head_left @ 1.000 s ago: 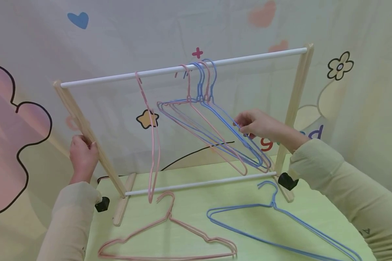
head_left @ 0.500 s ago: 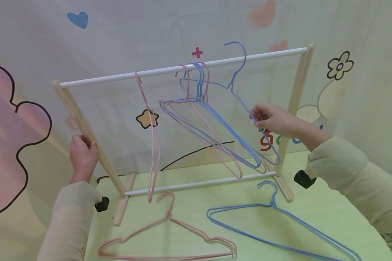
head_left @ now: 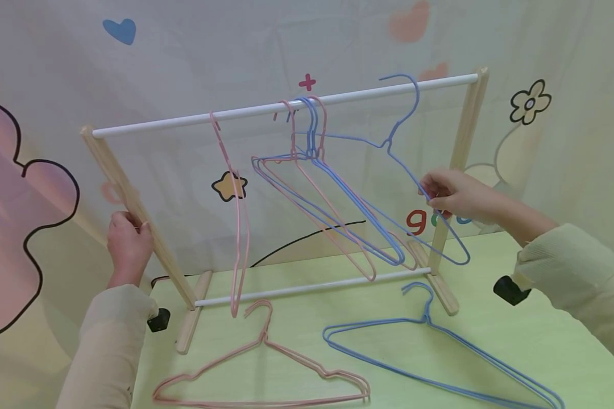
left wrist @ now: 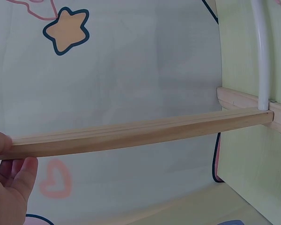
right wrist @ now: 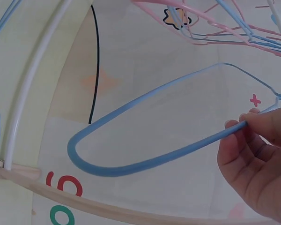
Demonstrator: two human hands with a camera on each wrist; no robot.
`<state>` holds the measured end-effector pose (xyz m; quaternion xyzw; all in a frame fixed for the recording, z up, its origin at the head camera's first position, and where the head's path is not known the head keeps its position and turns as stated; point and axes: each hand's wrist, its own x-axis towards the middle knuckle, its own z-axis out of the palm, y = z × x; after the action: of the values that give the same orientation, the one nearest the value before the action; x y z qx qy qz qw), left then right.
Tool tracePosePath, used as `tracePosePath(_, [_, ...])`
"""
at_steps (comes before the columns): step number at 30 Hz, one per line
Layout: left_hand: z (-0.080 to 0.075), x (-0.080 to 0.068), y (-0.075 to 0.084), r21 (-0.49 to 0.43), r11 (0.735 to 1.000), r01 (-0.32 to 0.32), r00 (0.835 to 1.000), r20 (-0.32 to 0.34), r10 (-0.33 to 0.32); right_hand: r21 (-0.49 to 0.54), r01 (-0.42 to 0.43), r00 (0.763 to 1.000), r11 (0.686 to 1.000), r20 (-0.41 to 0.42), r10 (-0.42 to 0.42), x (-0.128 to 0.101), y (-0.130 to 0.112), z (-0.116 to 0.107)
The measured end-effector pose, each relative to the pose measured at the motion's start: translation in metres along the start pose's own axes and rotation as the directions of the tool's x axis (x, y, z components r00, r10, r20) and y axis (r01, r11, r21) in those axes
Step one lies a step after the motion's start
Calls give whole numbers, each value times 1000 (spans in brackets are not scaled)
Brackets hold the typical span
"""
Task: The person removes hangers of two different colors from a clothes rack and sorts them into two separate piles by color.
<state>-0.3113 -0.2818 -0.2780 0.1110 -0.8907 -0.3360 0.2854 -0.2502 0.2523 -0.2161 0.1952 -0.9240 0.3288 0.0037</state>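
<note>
On the left, my left hand grips the wooden side post of a small clothes rack, with thumb and fingers on opposite sides of it. My right hand pinches the sloping shoulder of a blue wire hanger between thumb and fingers. This hanger is tilted, and its hook overlaps the white top rail near the rack's right end. Left of it, several pink and blue hangers hang bunched on the rail. One pink hanger hangs apart, farther left.
On the green table in front of the rack lie pink hangers stacked at left and blue hangers at right. A lower white bar joins the rack's feet. A printed curtain hangs behind.
My right hand has lifted the blue hanger off the rail beside the bunch and carried it rightward; its hook has since come slightly lower. My left hand stays on the post.
</note>
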Motion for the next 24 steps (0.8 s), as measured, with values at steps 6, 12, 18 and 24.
tracePosePath(6, [0, -2, 0, -6, 1000, -23, 999, -25, 23, -29, -18, 1000, 999, 19, 18, -14, 12, 5])
tracePosePath(12, [1, -2, 0, -14, 999, -42, 998, -41, 42, -55, -8, 1000, 998, -6, 8, -23, 23, 10])
tracePosePath(18, [1, -2, 1, -6, 1000, -15, 1000, -12, 15, -84, 8, 1000, 996, -18, -10, -30, 30, 13])
tracePosePath(24, [0, 0, 1, 8, 1000, 2, 1000, 5, -2, -104, -13, 1000, 994, -3, 12, -40, 39, 19])
